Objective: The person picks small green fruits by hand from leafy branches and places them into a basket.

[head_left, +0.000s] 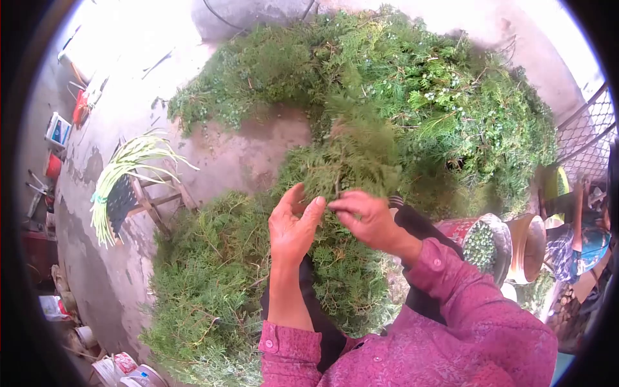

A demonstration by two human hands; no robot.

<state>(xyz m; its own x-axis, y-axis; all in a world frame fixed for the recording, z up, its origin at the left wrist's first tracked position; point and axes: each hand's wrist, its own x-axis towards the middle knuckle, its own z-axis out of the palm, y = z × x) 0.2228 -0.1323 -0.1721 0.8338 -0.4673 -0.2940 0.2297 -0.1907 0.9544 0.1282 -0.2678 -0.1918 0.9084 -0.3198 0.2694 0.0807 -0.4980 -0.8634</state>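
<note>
A leafy evergreen sprig [351, 155], its foliage blurred by motion, rises from the fingers of my right hand [367, 219], which pinch its bare stem. Just left of that stem is my left hand [293, 222], thumb raised and apart from the fingers; some fingertips are hidden against the greenery. Below and around my legs lies a pile of cut evergreen branches [213, 277]. Beyond my hands spreads a larger heap of evergreen branches [438, 109], dotted with small pale green cones.
To my right stands a bucket [505, 238] holding small green cones, beside a tan container [529, 248]. A bundle of long green stalks [132, 161] lies over a small stool [151, 200] on the left. White tubs [122, 371] stand at lower left. Wire mesh [587, 132] is at far right.
</note>
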